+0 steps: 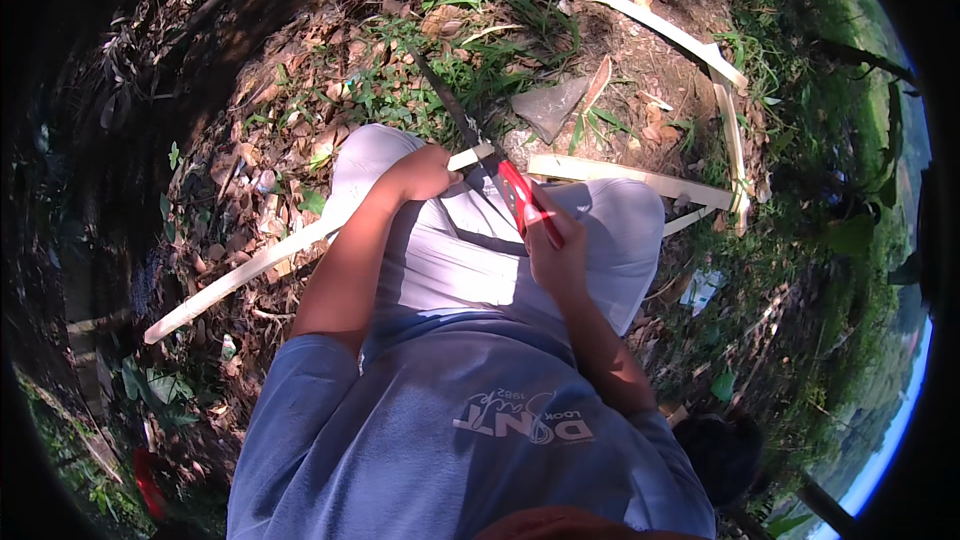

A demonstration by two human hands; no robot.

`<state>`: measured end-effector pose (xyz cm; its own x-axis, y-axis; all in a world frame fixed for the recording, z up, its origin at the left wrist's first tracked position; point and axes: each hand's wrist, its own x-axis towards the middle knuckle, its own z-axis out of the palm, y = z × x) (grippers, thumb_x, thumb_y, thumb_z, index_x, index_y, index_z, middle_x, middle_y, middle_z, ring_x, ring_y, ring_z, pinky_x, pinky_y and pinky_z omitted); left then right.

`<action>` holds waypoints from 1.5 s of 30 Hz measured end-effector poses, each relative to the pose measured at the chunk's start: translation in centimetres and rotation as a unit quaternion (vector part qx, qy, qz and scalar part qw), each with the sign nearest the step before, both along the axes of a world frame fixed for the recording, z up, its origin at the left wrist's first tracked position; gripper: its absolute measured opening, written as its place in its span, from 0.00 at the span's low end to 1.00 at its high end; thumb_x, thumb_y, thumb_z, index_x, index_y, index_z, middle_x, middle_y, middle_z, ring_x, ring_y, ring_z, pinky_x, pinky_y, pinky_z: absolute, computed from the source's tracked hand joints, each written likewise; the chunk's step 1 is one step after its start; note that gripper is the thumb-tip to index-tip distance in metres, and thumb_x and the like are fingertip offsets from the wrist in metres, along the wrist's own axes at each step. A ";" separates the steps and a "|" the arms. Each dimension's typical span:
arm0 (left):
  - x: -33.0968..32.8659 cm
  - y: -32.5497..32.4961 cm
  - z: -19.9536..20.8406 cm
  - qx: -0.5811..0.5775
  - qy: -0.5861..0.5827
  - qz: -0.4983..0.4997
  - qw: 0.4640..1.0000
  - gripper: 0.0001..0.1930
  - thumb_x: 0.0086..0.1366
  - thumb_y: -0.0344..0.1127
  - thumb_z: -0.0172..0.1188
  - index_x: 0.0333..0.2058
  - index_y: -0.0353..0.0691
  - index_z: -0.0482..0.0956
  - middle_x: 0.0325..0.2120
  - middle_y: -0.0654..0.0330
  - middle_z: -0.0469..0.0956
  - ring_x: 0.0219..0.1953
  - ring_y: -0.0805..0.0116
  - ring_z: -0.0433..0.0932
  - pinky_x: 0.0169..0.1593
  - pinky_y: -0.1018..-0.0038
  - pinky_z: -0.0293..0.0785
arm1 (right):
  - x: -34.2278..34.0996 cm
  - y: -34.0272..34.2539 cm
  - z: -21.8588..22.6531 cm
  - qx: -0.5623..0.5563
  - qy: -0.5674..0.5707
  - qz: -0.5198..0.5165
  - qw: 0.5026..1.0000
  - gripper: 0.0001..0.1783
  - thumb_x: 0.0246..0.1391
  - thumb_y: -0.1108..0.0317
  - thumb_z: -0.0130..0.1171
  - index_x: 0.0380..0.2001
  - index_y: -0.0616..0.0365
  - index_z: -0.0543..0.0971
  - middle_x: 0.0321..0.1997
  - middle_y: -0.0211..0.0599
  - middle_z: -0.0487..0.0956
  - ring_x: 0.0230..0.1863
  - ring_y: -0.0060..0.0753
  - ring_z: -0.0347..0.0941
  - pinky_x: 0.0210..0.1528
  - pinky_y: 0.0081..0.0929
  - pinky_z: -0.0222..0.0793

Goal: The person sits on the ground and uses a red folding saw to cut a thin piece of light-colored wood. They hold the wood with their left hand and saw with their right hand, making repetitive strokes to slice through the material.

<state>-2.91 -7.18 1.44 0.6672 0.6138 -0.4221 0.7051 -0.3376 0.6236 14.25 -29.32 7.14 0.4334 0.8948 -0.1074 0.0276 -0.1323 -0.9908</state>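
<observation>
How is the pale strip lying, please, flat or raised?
Raised: the left hand holds the pale strip across the knees, beside the red-handled knife.

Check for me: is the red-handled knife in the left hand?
No, the red-handled long-bladed knife sits in the right hand; the left hand holds the pale split bamboo strip.

The left hand (425, 175) grips a long strip (250, 265) lying across the knees, running out to the near left. Just right of it, the right hand (555, 250) holds a knife (480, 145) whose blade points far-left across the strip. A flat stone (548, 105) lies on the ground beyond, with more strips (620, 175) to its right.
</observation>
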 end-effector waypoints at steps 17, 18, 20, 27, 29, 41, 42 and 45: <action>1.9 -3.7 -0.7 0.289 0.162 0.093 0.939 0.10 0.67 0.34 0.56 0.37 0.37 0.85 0.32 0.48 0.89 0.35 0.50 0.90 0.37 0.56 0.86 | 1.4 -2.5 1.4 -0.017 -0.110 0.017 0.994 0.21 0.69 0.69 0.60 0.63 0.61 0.80 0.35 0.40 0.84 0.31 0.22 0.74 0.38 0.25 0.72; 1.8 -3.4 -0.4 0.275 0.155 0.101 0.943 0.10 0.67 0.36 0.58 0.38 0.37 0.85 0.33 0.47 0.88 0.35 0.48 0.90 0.39 0.55 0.85 | 1.7 -4.8 1.6 -0.029 -0.103 0.016 0.994 0.21 0.69 0.69 0.60 0.63 0.61 0.80 0.37 0.41 0.85 0.32 0.22 0.75 0.39 0.26 0.73; 1.3 -2.6 -0.8 0.239 0.146 0.117 0.953 0.12 0.66 0.40 0.60 0.39 0.37 0.84 0.33 0.47 0.88 0.37 0.45 0.89 0.43 0.52 0.84 | 1.8 -8.2 5.8 -0.069 -0.101 0.028 0.992 0.22 0.68 0.72 0.59 0.64 0.63 0.79 0.43 0.46 0.87 0.40 0.25 0.81 0.46 0.26 0.76; 1.5 -4.7 0.4 0.318 0.131 0.031 0.939 0.14 0.63 0.44 0.67 0.36 0.39 0.82 0.30 0.48 0.87 0.35 0.47 0.89 0.43 0.55 0.84 | 3.6 -15.5 9.9 -0.019 -0.095 0.047 0.994 0.24 0.69 0.73 0.57 0.67 0.63 0.76 0.50 0.52 0.87 0.52 0.31 0.85 0.54 0.27 0.76; 1.9 -5.0 0.8 0.326 0.134 0.027 0.936 0.14 0.63 0.45 0.69 0.36 0.39 0.81 0.30 0.49 0.87 0.34 0.47 0.88 0.41 0.54 0.84 | 3.7 -14.6 9.3 0.002 -0.098 0.041 0.994 0.24 0.70 0.73 0.57 0.68 0.61 0.76 0.48 0.50 0.88 0.47 0.30 0.85 0.50 0.28 0.77; 1.3 -4.5 -0.6 0.330 0.177 0.024 0.927 0.17 0.69 0.49 0.61 0.38 0.38 0.83 0.32 0.47 0.87 0.37 0.43 0.88 0.43 0.51 0.83 | -2.2 7.3 -1.5 0.129 -0.104 -0.013 0.986 0.24 0.66 0.68 0.59 0.65 0.56 0.79 0.30 0.55 0.84 0.24 0.48 0.80 0.30 0.38 0.73; 1.6 -4.8 -0.1 0.339 0.175 0.028 0.924 0.17 0.69 0.49 0.61 0.38 0.38 0.83 0.32 0.46 0.87 0.37 0.42 0.87 0.43 0.51 0.83 | -1.7 7.4 -1.5 0.144 -0.105 -0.013 0.984 0.24 0.66 0.68 0.59 0.65 0.56 0.79 0.30 0.53 0.84 0.23 0.43 0.79 0.30 0.37 0.73; 2.2 -5.0 0.7 0.356 0.159 0.062 0.919 0.14 0.66 0.44 0.65 0.35 0.37 0.83 0.32 0.44 0.87 0.38 0.40 0.87 0.44 0.50 0.82 | -0.4 5.9 -1.1 0.116 -0.028 0.015 0.993 0.24 0.68 0.69 0.58 0.66 0.56 0.78 0.30 0.47 0.85 0.24 0.28 0.74 0.31 0.32 0.71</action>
<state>-0.72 -12.22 2.17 0.4849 0.8734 -0.0454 0.8746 -0.4840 0.0308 13.83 -23.42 6.00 0.4049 0.9056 0.1261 0.0850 0.1001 -0.9913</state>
